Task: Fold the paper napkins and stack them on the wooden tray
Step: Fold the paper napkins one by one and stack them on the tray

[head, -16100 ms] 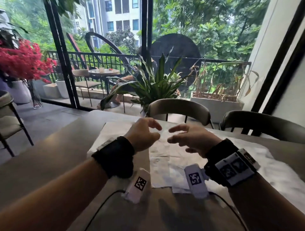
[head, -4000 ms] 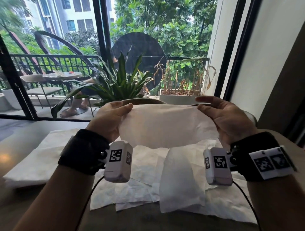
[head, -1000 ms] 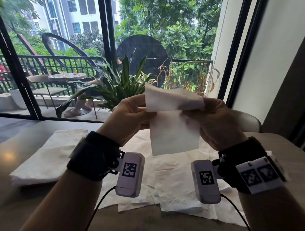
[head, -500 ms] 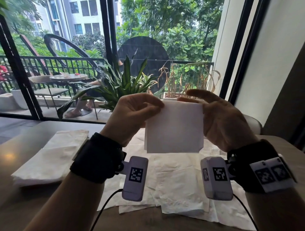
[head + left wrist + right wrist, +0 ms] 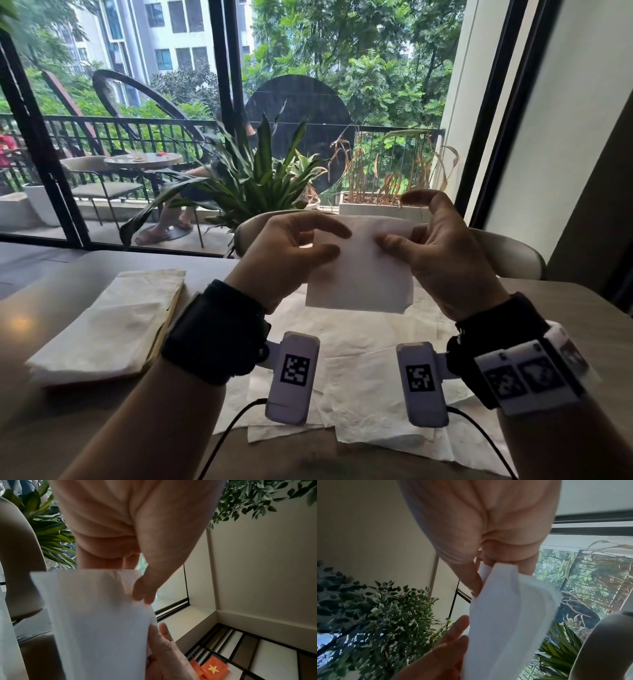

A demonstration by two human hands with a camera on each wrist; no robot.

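Folded napkin (image 5: 359, 270) is hanging in the air above the table (image 5: 68, 274), between left hand (image 5: 284, 253) at its left edge and right hand (image 5: 445, 253) at its right edge. Loose napkins (image 5: 370, 377) are lying spread on the table directly beneath, toward the near edge. Napkin stack (image 5: 109, 318) is sitting on the table to the left. Chair (image 5: 507, 250) is standing at the far side, potted plant (image 5: 253, 178) behind it.
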